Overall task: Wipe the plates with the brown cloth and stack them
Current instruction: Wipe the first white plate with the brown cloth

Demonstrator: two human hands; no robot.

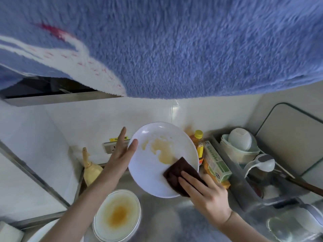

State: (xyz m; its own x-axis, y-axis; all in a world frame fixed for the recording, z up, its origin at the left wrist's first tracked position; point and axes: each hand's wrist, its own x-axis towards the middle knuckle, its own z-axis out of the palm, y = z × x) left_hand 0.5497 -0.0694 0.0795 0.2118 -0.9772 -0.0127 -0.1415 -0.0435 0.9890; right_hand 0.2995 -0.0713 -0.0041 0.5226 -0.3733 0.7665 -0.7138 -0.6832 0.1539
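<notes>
A white plate (150, 165) smeared with yellowish-brown sauce is held tilted above the steel counter. My left hand (120, 154) grips its left rim, thumb on the front face and fingers behind. The brown cloth (176, 172) lies on the plate's lower right and wraps over the rim. My right hand (204, 194) presses it to the plate with flat fingers, its thumb hidden under the rim. Below stands a stack of white dishes (117, 215) whose top one holds an orange-brown stain. Another white plate (43, 232) shows at the bottom left edge.
A blue fleece fabric (174, 46) fills the upper view. By the wall stand a yellow-capped bottle (199, 142), a green box (216, 163) and a yellow brush (90, 170). To the right is a dish rack (244, 186) with bowls (241, 142) and a ladle (262, 163).
</notes>
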